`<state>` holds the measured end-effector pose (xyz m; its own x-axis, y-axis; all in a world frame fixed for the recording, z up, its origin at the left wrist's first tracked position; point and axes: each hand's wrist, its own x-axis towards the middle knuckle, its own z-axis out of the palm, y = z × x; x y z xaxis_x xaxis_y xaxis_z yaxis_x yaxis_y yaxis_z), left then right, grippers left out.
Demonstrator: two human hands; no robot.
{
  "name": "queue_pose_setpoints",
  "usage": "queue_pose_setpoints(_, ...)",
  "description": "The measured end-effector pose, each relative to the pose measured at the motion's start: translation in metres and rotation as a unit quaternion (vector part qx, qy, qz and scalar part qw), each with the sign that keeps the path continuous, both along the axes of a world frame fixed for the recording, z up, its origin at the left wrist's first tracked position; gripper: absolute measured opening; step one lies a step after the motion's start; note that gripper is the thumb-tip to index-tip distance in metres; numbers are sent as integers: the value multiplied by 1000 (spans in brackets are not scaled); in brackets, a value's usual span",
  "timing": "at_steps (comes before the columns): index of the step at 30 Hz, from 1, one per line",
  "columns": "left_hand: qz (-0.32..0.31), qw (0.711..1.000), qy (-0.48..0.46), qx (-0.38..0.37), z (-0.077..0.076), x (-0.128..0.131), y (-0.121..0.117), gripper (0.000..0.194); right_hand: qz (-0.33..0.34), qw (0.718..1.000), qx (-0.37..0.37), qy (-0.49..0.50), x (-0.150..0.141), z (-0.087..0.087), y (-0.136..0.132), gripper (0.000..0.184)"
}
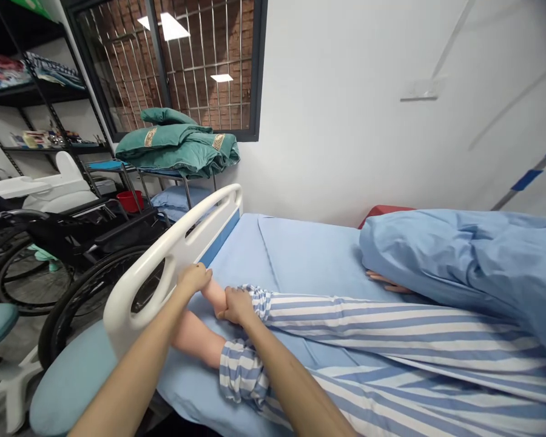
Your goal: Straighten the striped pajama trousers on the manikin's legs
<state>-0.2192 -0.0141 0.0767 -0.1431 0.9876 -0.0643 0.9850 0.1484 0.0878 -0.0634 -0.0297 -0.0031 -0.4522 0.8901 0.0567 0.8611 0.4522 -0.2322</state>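
A figure in blue-and-white striped trousers lies on the bed, bare below the bunched cuffs. My left hand is closed round the foot of the far leg, by the bed's end board; most of that foot is hidden under my fingers. Just above the ankle, my right hand grips the same leg, close to its rolled cuff. The near leg rests on the sheet below, its foot partly hidden by my left forearm. Its cuff is gathered at the shin.
A white end board borders the light-blue sheet. Blue bedding covers the figure's upper part, with fingers showing beneath. Left of the bed stand a wheelchair and a teal seat. Green bedding is piled by the window.
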Motion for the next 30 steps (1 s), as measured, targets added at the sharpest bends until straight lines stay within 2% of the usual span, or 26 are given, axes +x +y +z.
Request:
queue_pose_setpoints(4,9,999,-37,-20,-5,-10,5,51,8,1000,6,10,1,-4,0,60)
queue_pose_setpoints(8,25,998,-45,-22,1,-5,-1,48,0,1000,8,14,1,-4,-1,60)
queue_pose_setpoints(11,25,1000,11,8,9,7,-16,47,1,1000,0,10,1,0,-2,63)
queue_pose_setpoints(15,-22,988,126,82,20,24,-40,45,-7,1000,-13,-1,1,7,-4,66)
queue_pose_setpoints(18,-56,982,168,63,28,32,-46,39,-8,1000,-8,2,1,8,-6,64)
queue_pose_setpoints(24,-65,976,205,-13,36,40,-23,35,-6,1000,1,12,1,2,-4,63)
queue_pose_setpoints(30,-48,976,202,-64,22,45,13,30,2,1000,7,18,2,-3,2,63)
